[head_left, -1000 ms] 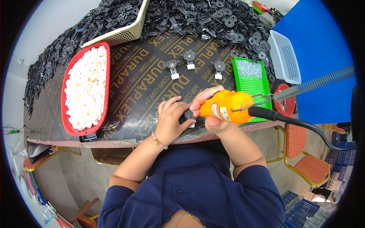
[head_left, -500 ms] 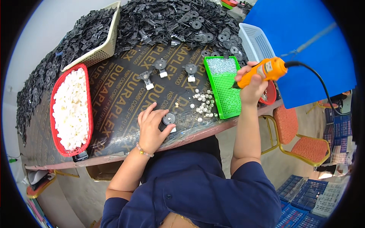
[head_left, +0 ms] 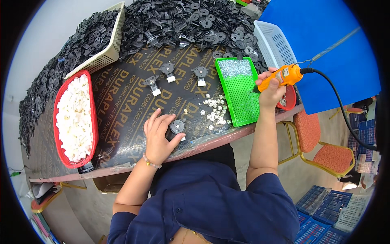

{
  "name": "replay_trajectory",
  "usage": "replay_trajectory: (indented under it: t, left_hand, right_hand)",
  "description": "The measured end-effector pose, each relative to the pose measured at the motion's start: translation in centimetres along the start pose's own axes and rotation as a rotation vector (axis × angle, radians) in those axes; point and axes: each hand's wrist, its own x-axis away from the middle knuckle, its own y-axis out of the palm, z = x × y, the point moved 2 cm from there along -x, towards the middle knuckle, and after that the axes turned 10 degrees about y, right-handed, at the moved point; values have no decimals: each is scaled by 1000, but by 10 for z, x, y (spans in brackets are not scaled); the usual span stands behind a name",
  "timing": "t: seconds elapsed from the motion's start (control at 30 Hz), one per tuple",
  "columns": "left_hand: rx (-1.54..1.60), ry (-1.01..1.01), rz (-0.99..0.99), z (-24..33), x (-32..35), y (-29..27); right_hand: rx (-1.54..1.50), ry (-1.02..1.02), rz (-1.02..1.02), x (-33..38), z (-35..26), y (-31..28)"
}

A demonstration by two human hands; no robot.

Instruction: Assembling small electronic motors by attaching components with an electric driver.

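Observation:
Near the table's front edge, my left hand (head_left: 158, 132) holds a black round plastic part (head_left: 177, 126) between thumb and fingers, and a bit of white shows under its near side. My right hand (head_left: 269, 94) is wrapped round an orange electric screwdriver (head_left: 280, 78), its dark tip pointing left over the right side of a green perforated tray (head_left: 243, 95). Small silvery screws (head_left: 235, 68) fill the tray's far end. Left of the tray lie several small round metal pieces (head_left: 215, 109). Beyond my left hand sit three black parts with white ends (head_left: 167, 70).
A red basket (head_left: 96, 122) of white pieces stands at left. Black parts (head_left: 162, 24) are heaped along the back, around a cream basket (head_left: 101, 59). On the right are a pale blue basket (head_left: 276, 40), a red bowl (head_left: 289, 101) and the screwdriver's black cord (head_left: 339, 97).
The screwdriver tip has shifted slightly right and away from me. My left hand keeps its hold on the round part. The whole view has shifted a little.

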Motion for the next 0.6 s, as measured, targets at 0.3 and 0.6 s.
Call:
replay_trajectory:
  t: [0.3, 0.6]
  left_hand:
    - [10, 5, 2, -1, 3, 0]
    - [30, -27, -18, -1, 3, -2]
  right_hand:
    - [-17, 12, -11, 0, 0, -1]
    - [-33, 10, -14, -1, 2, -1]
